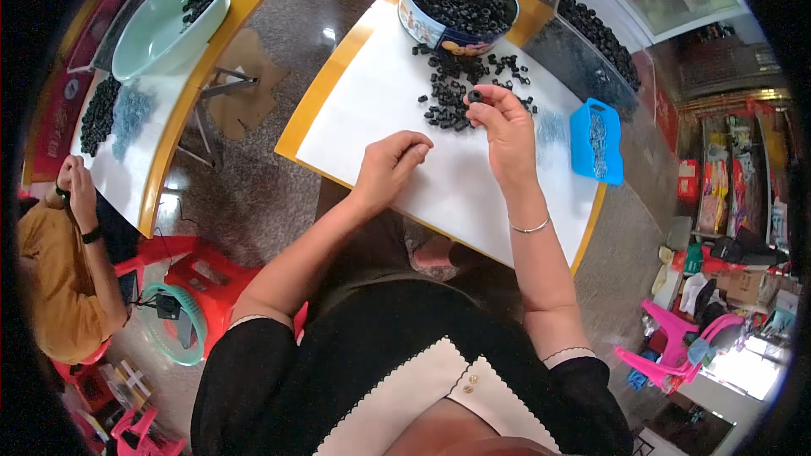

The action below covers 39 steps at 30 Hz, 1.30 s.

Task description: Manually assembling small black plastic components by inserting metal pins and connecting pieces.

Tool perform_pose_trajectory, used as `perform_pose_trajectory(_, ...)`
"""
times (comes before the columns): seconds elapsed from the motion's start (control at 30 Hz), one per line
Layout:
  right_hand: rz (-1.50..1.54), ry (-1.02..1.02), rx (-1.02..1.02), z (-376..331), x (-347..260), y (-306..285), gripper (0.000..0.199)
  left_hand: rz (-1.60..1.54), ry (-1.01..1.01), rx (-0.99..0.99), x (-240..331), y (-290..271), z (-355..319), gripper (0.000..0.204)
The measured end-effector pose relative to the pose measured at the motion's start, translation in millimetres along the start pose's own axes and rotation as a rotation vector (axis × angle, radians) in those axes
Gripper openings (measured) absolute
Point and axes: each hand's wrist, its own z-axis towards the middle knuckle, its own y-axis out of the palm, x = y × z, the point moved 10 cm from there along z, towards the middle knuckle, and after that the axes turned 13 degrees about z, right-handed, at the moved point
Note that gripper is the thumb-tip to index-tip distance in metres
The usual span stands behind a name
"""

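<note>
Between the thumb and fingertips of my right hand [507,131] is a small black ring-shaped part [474,96], held up over the near side of a loose pile of black parts [448,89]. My left hand [390,171] is closed in a pinch above the white tabletop [338,131], nearer to me and left of the pile. Whatever its fingers hold, if anything, is too small to tell. Behind the pile stands a round printed tin [422,25] full of similar black parts. To the right, a blue plastic basket [580,148] contains small shiny slender pieces.
A clear-sided bin [646,93] of black parts stands at the far right. On the left, another table [173,148] bears a pale green basin [160,42], black parts and a bluish heap; a co-worker's hands [78,190] are at its edge. Red stools [211,279] stand below.
</note>
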Motion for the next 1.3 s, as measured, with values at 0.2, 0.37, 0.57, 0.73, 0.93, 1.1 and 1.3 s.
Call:
perform_pose_trajectory(0.2,0.007,0.015,0.005,-38,9,-2,0.025,-0.231,-0.175,0.013,-14,2,4,0.016)
perform_pose_trajectory(0.37,-0.414,-0.117,-0.031,-75,1,11,0.019,-0.404,-0.225,-0.189,-2,25,1,0.021)
perform_pose_trajectory(0.57,-0.586,-0.18,-0.106,-91,-11,24,0.021,-0.469,-0.248,-0.329,-3,44,-13,0.023)
perform_pose_trajectory(0.73,-0.691,-0.272,-0.023,-56,-15,0,0.018,-0.52,-0.29,-0.223,-18,24,-5,0.022)
perform_pose_trajectory(0.93,-0.985,-0.421,-0.03,-6,-13,7,0.015,-0.978,-0.291,-0.155,-33,11,6,0.023)
perform_pose_trajectory(1.1,-0.956,-0.412,-0.024,-15,-11,15,0.012,-1.023,-0.29,-0.179,-33,10,4,0.025)
perform_pose_trajectory(1.3,-0.913,-0.287,0.005,-49,-5,12,0.01,-1.058,-0.277,-0.184,-33,9,5,0.025)
